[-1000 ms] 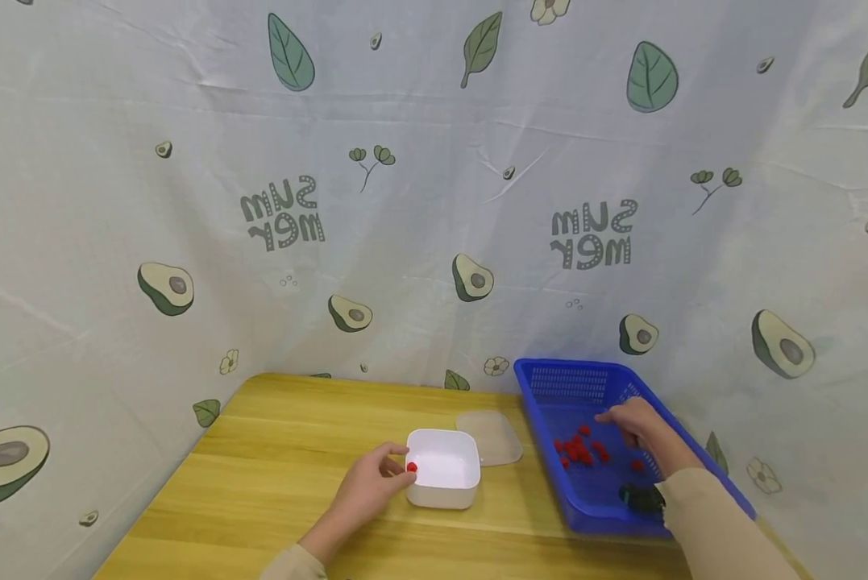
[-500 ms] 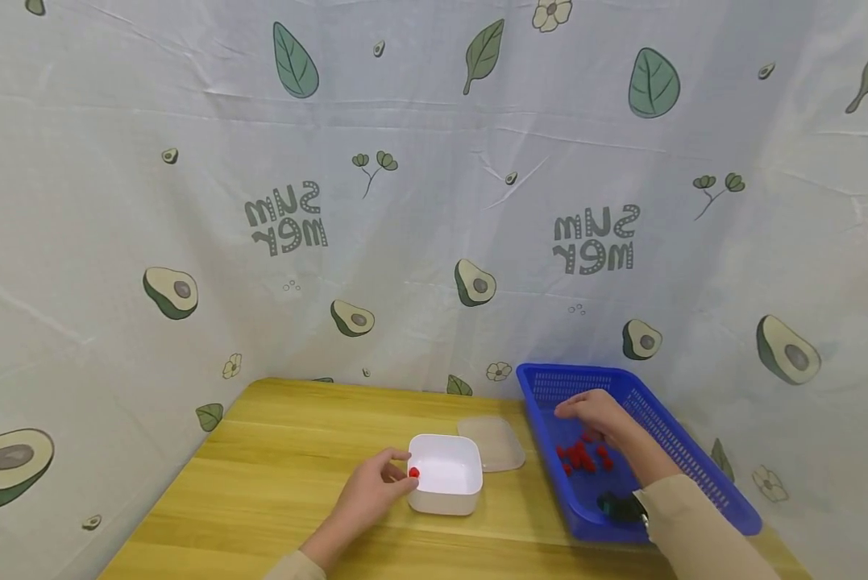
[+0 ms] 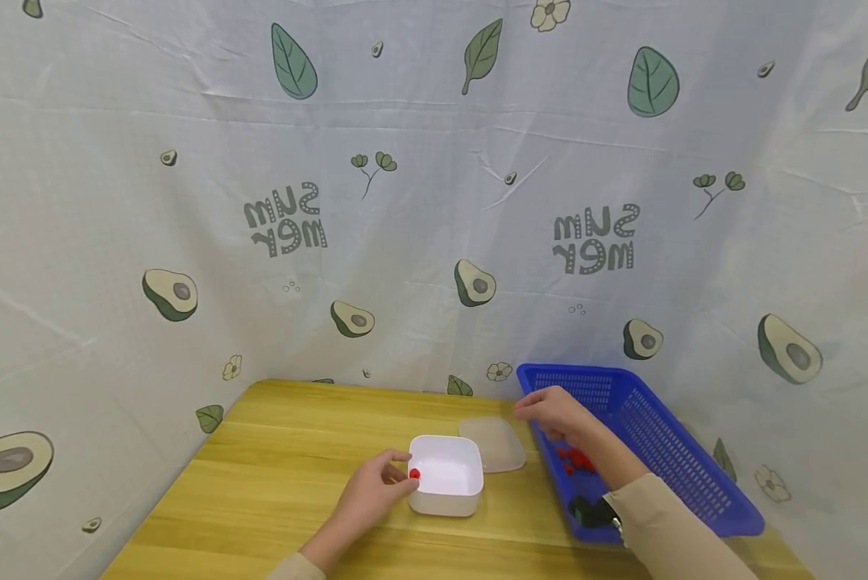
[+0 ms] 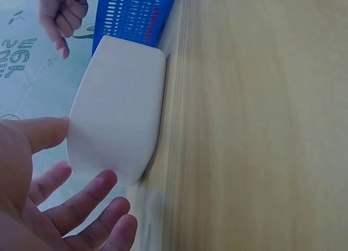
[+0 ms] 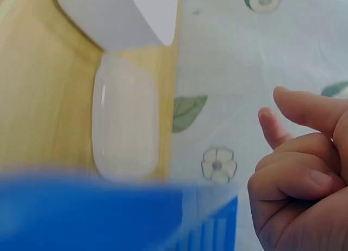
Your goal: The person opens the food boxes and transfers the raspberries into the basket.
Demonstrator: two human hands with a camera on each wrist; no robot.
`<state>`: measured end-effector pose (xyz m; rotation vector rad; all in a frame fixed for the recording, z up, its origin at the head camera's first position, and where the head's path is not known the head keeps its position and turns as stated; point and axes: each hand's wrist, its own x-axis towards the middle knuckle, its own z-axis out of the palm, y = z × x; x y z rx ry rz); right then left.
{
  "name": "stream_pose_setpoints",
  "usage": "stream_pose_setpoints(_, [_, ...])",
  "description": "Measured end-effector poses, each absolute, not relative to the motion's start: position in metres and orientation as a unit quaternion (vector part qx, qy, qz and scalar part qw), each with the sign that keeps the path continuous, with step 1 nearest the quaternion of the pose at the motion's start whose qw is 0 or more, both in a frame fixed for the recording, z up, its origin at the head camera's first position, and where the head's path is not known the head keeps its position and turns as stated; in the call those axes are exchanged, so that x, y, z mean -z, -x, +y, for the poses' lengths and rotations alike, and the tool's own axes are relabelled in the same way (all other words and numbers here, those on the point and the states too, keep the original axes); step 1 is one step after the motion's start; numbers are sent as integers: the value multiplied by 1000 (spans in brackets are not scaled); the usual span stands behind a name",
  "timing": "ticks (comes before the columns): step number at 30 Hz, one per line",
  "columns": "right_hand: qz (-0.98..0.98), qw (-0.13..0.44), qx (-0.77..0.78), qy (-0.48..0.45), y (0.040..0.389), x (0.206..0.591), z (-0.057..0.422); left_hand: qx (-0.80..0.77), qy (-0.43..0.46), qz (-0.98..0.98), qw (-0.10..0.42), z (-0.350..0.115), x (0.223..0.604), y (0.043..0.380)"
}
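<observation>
My left hand (image 3: pixel 377 487) rests at the left side of a white square box (image 3: pixel 446 503), its fingers loosely spread. In the left wrist view the thumb (image 4: pixel 46 132) touches the box's edge and a fingertip lies against its end. One small red piece (image 3: pixel 415 474) shows just inside the box's left rim, near the thumb. Above the left edge of a blue basket (image 3: pixel 666 451) is my right hand (image 3: pixel 560 419). Its thumb and index finger reach out with a gap between them, while the other fingers curl into the palm. Anything inside those curled fingers is hidden.
A translucent lid (image 3: pixel 493 443) lies on the wooden table (image 3: pixel 274 459), between the box and the basket. Several small red pieces (image 3: pixel 577 459) lie in the basket, partly behind the right forearm. A printed curtain (image 3: pixel 404 242) hangs behind the table.
My right hand has moved left from deep inside the basket to above its left edge. My left hand and the box have kept their places.
</observation>
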<state>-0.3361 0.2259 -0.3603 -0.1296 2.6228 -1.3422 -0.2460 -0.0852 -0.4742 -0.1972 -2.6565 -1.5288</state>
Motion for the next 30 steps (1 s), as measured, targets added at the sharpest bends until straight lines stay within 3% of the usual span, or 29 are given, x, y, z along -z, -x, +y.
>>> stream_pose_setpoints(8, [890,101,441,46,333,364,200,496,69,-865,37,-84,475,247])
stream_pose_setpoints(30, [830,186,519,89,332,395,145,489,66,-869,37,-84,472,246])
